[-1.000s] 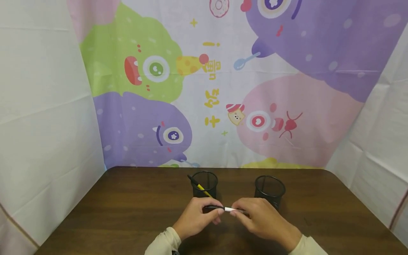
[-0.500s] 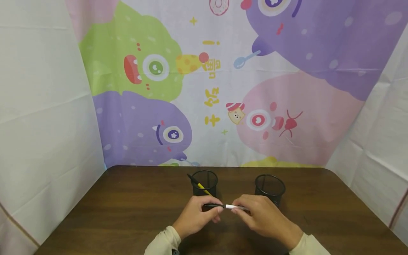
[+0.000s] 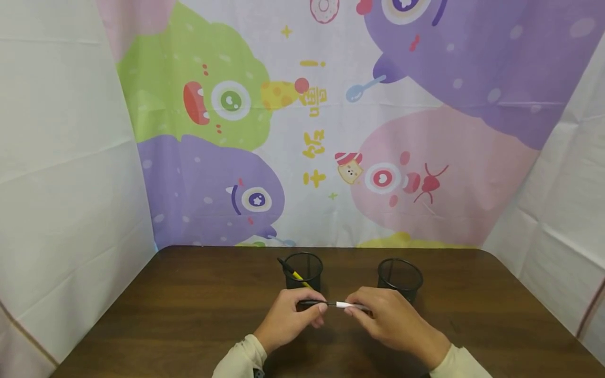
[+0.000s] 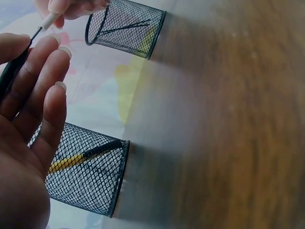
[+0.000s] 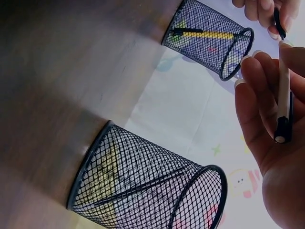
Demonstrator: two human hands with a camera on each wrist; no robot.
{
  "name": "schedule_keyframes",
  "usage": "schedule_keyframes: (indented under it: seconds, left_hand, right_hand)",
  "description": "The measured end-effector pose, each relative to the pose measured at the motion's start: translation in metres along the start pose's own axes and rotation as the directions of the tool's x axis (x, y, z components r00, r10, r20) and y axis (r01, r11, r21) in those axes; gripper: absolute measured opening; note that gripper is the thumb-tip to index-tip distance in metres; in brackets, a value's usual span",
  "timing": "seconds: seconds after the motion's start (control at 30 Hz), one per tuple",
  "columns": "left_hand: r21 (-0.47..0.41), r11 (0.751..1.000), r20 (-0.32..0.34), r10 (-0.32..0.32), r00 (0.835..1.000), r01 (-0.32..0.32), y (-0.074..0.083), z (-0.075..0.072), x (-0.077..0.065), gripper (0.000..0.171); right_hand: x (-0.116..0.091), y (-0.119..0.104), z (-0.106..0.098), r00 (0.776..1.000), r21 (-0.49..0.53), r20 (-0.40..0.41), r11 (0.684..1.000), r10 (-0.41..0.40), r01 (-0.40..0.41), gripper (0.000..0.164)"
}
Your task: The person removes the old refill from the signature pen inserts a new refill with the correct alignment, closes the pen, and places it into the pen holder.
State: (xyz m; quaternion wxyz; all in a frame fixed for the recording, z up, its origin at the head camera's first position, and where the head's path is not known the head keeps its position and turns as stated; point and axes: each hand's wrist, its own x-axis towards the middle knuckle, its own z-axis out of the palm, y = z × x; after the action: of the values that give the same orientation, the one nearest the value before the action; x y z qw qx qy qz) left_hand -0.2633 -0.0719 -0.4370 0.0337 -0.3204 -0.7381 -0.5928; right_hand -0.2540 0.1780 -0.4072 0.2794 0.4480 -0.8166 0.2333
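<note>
White pen [image 5: 284, 86] lying roughly level between the two hands, above the table [image 3: 165, 304]; a thin dark stem is bridging it and a black piece [image 3: 309, 302]. Left hand [image 3: 287, 320] pinching the black piece between thumb and fingers, other fingers reaching out loosely. Right hand [image 3: 397, 323] pinching the white barrel likewise, palm partly open. Mesh cups standing beyond: left cup [image 3: 314, 282] holding a yellow-and-black pen [image 3: 296, 275], leaning, its black end poking past the rim; right cup [image 5: 133, 171] standing upright, well apart.
</note>
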Motion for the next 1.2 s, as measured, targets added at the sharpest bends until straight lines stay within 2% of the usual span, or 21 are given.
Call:
schedule_keyframes:
  seconds: [0.27,0.37,0.7,0.93,1.2]
  left_hand:
    - [-0.009,1.000,-0.011,0.003,1.000,-0.003,0.028,-0.002,-0.002,0.010]
    - [-0.018,1.000,-0.012,0.008,1.000,-0.008,0.034,-0.002,-0.002,0.010]
    - [-0.003,1.000,-0.022,0.005,1.000,-0.005,0.029,-0.003,-0.002,0.010]
    - [-0.024,1.000,-0.029,-0.005,1.000,0.005,0.028,-0.005,-0.002,0.010]
    - [-0.029,1.000,-0.031,0.011,0.999,-0.012,0.029,-0.007,-0.001,0.004]
  right_hand:
    - [0.000,0.002,-0.001,0.999,-0.005,0.027,1.000,0.027,-0.027,0.013]
    - [0.000,0.002,-0.001,0.999,-0.004,0.029,1.000,0.029,-0.029,0.013]
    - [0.000,0.002,-0.002,0.998,-0.002,0.040,0.998,0.056,-0.056,0.012]
    - [0.000,0.003,-0.003,0.997,-0.004,0.042,0.998,0.060,-0.060,0.012]
    - [0.000,0.003,-0.004,0.998,-0.002,0.036,0.998,0.056,-0.056,0.012]
